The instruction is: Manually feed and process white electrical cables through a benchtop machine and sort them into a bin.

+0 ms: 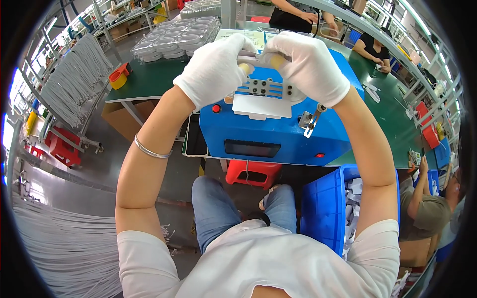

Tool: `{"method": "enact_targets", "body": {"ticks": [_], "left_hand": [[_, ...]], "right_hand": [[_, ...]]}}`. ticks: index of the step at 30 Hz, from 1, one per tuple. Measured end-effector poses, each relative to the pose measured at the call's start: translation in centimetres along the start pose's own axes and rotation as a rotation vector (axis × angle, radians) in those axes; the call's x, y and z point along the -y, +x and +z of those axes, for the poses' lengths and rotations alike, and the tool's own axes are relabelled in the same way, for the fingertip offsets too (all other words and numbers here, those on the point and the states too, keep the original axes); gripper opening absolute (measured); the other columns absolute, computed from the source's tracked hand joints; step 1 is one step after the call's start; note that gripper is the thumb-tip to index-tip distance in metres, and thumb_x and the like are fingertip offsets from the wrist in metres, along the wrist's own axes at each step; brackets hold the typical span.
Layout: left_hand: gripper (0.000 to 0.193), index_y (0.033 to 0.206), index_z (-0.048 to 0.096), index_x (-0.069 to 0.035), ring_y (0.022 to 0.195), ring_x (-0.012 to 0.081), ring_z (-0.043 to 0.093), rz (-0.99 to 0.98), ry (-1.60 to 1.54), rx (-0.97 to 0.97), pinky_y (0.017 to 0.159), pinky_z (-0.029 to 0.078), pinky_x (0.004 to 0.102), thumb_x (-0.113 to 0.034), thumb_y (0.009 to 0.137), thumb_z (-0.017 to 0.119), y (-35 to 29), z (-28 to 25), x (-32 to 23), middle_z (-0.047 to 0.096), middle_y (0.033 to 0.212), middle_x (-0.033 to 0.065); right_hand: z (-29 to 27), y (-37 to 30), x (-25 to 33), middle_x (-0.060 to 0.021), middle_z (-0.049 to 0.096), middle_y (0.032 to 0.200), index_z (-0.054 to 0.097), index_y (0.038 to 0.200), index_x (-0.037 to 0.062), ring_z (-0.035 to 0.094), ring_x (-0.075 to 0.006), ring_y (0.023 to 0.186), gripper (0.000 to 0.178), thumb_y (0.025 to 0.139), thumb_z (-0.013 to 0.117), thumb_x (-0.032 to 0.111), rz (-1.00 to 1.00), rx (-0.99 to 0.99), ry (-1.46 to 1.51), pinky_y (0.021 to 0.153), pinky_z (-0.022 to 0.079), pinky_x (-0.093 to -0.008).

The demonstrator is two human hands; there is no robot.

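Both my hands wear white gloves and meet over the top of a blue box-shaped machine [268,131] on the green bench [149,79]. My left hand [216,67] and my right hand [308,64] together pinch a small pale part with yellowish ends [258,58] just above the machine's white fixture plate [262,97], which has a row of dark holes. A metal bracelet [151,150] sits on my left forearm.
Clear plastic trays [174,37] are stacked at the bench's back left, beside an orange tape roll [118,78]. A blue bin of white parts [338,208] stands at my right. Bundles of white cables [74,79] hang left. Other people [427,208] work at the right and far side.
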State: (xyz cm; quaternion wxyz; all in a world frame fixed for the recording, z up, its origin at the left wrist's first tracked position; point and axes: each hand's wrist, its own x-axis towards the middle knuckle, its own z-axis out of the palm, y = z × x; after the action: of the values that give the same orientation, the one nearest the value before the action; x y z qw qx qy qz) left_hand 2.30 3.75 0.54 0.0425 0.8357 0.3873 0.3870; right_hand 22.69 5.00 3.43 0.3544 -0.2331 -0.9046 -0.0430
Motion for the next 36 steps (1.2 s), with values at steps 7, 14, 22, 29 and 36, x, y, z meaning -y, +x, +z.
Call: {"method": "enact_targets", "body": {"ticks": [7, 14, 22, 29, 36], "left_hand": [[0.017, 0.1, 0.057, -0.001, 0.051, 0.0175, 0.064, -0.033, -0.043, 0.004, 0.048, 0.054, 0.0269, -0.005, 0.084, 0.057, 0.0, -0.4, -0.8, 0.065, 0.079, 0.0154], [0.01, 0.09, 0.061, -0.003, 0.058, 0.0169, 0.063, 0.064, 0.044, -0.069, 0.055, 0.052, 0.0277, -0.003, 0.08, 0.061, -0.3, -0.1, 0.0, 0.063, 0.076, 0.0106], [0.022, 0.106, 0.059, -0.004, 0.083, 0.0197, 0.063, 0.05, 0.236, -0.643, 0.073, 0.05, 0.0281, -0.012, 0.086, 0.062, -3.2, 1.0, 0.1, 0.065, 0.091, 0.0116], [0.031, 0.129, 0.047, -0.005, 0.066, 0.0015, 0.044, -0.214, -0.59, -0.564, 0.054, 0.035, 0.0147, -0.01, 0.099, 0.039, -6.5, 4.4, -1.5, 0.057, 0.094, 0.001], [0.035, 0.096, 0.05, -0.002, 0.05, 0.0083, 0.051, -0.543, -0.829, -0.765, 0.044, 0.04, 0.0198, -0.037, 0.097, 0.047, -9.8, 8.4, -3.7, 0.055, 0.064, 0.0039]], "right_hand": [[-0.2, -0.7, 2.1, -0.0106, 0.057, 0.078, 0.06, 0.09, 0.0034, 0.058, -0.0231, 0.065, 0.008, 0.082, 0.06, 0.004, -0.254, 0.042, -0.521, 0.061, 0.049, -0.0283], [0.1, 1.0, 0.2, -0.0052, 0.056, 0.076, 0.06, 0.091, 0.0075, 0.059, -0.0143, 0.067, 0.015, 0.087, 0.063, 0.021, 0.563, 0.258, 0.43, 0.063, 0.051, -0.0286], [0.7, -0.2, -1.4, -0.0044, 0.063, 0.089, 0.059, 0.092, 0.0097, 0.058, -0.0113, 0.072, 0.028, 0.089, 0.061, 0.037, 0.529, 0.205, 0.626, 0.066, 0.05, -0.0273], [-1.0, -1.7, -2.0, -0.0081, 0.065, 0.101, 0.06, 0.117, 0.0075, 0.062, -0.015, 0.087, 0.042, 0.09, 0.057, 0.04, 0.429, 0.217, 0.702, 0.085, 0.051, -0.0299], [-1.4, -1.3, -0.1, -0.0065, 0.062, 0.084, 0.061, 0.111, 0.004, 0.059, -0.014, 0.073, 0.029, 0.085, 0.064, 0.017, 0.414, 0.312, 0.313, 0.069, 0.05, -0.0279]]}}
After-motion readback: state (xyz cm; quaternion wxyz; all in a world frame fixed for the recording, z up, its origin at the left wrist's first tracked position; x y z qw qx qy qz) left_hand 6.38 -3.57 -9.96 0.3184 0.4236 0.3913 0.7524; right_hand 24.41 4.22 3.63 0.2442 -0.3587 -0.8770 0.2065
